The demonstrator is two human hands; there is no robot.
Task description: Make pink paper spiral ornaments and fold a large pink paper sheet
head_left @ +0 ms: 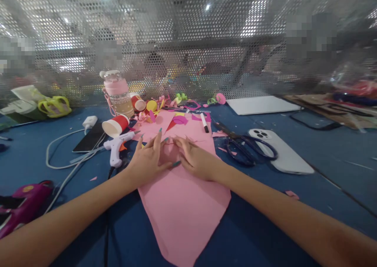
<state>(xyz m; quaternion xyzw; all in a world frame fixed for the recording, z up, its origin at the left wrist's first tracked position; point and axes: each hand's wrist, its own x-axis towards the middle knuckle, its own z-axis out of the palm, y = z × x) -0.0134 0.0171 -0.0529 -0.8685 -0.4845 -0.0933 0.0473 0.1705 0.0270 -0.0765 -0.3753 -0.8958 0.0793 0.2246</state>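
Observation:
A large sheet of pink paper [185, 212] with a pointed near end lies on the blue table in front of me. My left hand [150, 157] rests on it, fingers stretched out and the teal-nailed thumb pointing inward. From the other side, my right hand [196, 159] lies on the paper with its fingers extended and slightly bent. Both hands' fingertips nearly meet around a small pink paper area [169, 153], where an edge or fold shows. Whether anything is pinched there is hard to see. Past the fingers are a marker [204, 122] and purple paper scraps [179, 120].
A white glue gun [116, 147], red paper cup [116, 124], black phone [90, 135] and cable lie left. Dark-handled scissors [247, 147] and a white phone [282, 151] are right. Behind stand a water bottle [118, 92] and a perforated metal screen [188, 43].

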